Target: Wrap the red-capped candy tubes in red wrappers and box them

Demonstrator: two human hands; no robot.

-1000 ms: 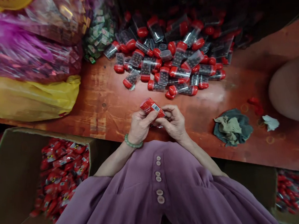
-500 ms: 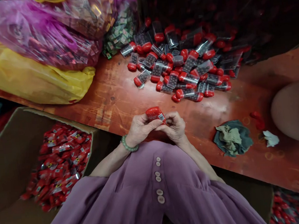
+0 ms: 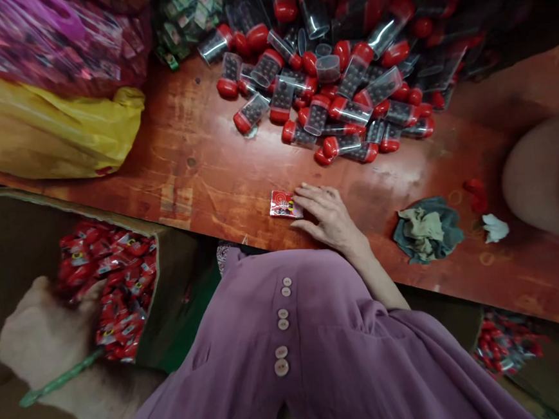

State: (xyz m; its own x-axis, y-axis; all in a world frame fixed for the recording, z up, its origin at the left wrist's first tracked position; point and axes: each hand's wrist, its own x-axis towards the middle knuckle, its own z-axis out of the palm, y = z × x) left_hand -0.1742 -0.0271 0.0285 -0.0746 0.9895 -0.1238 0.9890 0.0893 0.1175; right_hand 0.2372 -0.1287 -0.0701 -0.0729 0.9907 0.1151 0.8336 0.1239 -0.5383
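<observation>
My left hand (image 3: 51, 331), with a green bead bracelet (image 3: 63, 378) at the wrist, is inside the cardboard box (image 3: 177, 256) at the left. It is smeared by motion over a heap of red wrapped packs (image 3: 124, 264); whether it holds one I cannot make out. On the table's near edge, my right hand (image 3: 328, 215) has its fingers stretched out and thumb apart. Its fingertips touch the right end of a small flat red printed card (image 3: 282, 204), which lies on the wood. Whether it is one card or a stack is unclear.
Beyond my right hand lies a pile of clear, red-capped containers (image 3: 318, 113). A yellow bag (image 3: 51, 130) and a purple bag (image 3: 83, 50) are at back left. Crumpled cloth (image 3: 426, 230), a scrap of white paper (image 3: 495, 227) and a white bucket (image 3: 538, 176) are on the right.
Both hands held a red pack together at the table edge. They have parted: my left hand has moved down left into the box, and my right hand is on the small card.
</observation>
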